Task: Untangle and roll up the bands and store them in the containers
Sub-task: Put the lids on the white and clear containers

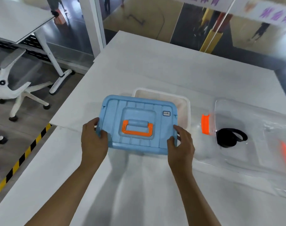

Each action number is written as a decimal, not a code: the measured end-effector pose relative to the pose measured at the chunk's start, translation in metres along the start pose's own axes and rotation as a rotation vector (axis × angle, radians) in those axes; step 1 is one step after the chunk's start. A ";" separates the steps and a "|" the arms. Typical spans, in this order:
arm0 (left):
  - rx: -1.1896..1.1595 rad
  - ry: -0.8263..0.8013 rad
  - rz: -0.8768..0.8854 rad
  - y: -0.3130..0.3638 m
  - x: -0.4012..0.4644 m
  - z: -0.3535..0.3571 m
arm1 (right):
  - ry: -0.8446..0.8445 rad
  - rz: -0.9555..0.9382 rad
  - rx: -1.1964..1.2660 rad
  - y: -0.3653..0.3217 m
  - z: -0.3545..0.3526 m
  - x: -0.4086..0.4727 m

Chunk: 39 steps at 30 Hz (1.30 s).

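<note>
I hold a light blue lid (139,115) with an orange handle in both hands, above the white table. My left hand (94,139) grips its near left edge, my right hand (181,142) its near right corner. Behind and partly under the lid stands a white container (184,101), its inside mostly hidden. To the right stands a clear container (253,154) with orange latches; a rolled black band (230,137) lies inside it.
The white table (155,66) has its left edge near a floor strip of yellow and black stripes (20,162). A white office chair (12,85) and another white desk (16,18) stand to the left. Glass walls rise behind the table.
</note>
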<state>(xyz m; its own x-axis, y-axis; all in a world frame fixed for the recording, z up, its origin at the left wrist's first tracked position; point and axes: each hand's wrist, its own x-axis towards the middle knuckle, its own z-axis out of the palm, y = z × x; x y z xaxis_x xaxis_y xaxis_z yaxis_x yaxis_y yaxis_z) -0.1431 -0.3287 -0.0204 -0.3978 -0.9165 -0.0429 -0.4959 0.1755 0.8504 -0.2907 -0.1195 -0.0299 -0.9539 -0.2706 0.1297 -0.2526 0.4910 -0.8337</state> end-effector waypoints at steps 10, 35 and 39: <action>0.096 -0.283 0.139 0.033 0.049 0.087 | -0.040 0.142 -0.143 0.040 0.002 0.097; 0.368 -0.390 0.233 0.008 0.064 0.109 | -0.158 0.053 -0.324 0.076 0.015 0.081; 0.388 -0.406 0.242 0.004 0.061 0.105 | -0.154 0.036 -0.319 0.075 0.013 0.071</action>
<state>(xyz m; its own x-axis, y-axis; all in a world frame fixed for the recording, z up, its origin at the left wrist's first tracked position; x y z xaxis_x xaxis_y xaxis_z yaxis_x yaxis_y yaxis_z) -0.2503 -0.3463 -0.0751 -0.7589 -0.6374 -0.1335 -0.5692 0.5497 0.6114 -0.3753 -0.1126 -0.0897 -0.9338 -0.3578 0.0003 -0.2800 0.7301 -0.6233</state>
